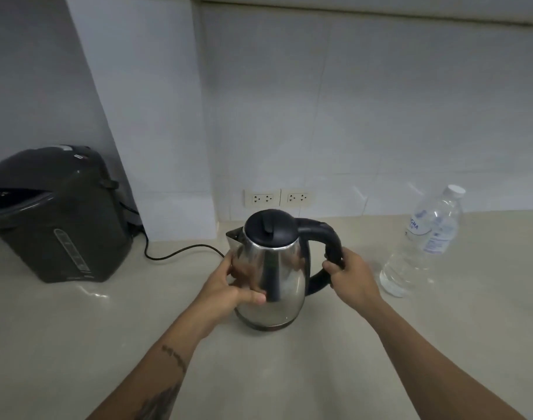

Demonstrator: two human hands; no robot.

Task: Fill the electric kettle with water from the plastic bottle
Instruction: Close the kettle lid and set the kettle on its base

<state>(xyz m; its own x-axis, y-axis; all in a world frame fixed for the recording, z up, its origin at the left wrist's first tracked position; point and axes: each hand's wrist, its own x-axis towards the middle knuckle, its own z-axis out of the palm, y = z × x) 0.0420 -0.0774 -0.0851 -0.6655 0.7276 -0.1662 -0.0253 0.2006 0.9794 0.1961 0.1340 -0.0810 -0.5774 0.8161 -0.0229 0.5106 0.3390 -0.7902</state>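
Observation:
A stainless-steel electric kettle (282, 283) with a black lid and black handle stands upright on the beige counter, lid down. My left hand (229, 283) is pressed against the kettle's left side below the spout. My right hand (350, 275) is wrapped around the lower part of the black handle. To the right, apart from both hands, stands a clear plastic water bottle (423, 242) with a white cap on, holding water.
A dark grey hot-water dispenser (59, 216) sits at the left, its black cord (180, 253) trailing across the counter (289, 374) toward the kettle. Two wall sockets (279, 197) are behind the kettle on the white tiled wall.

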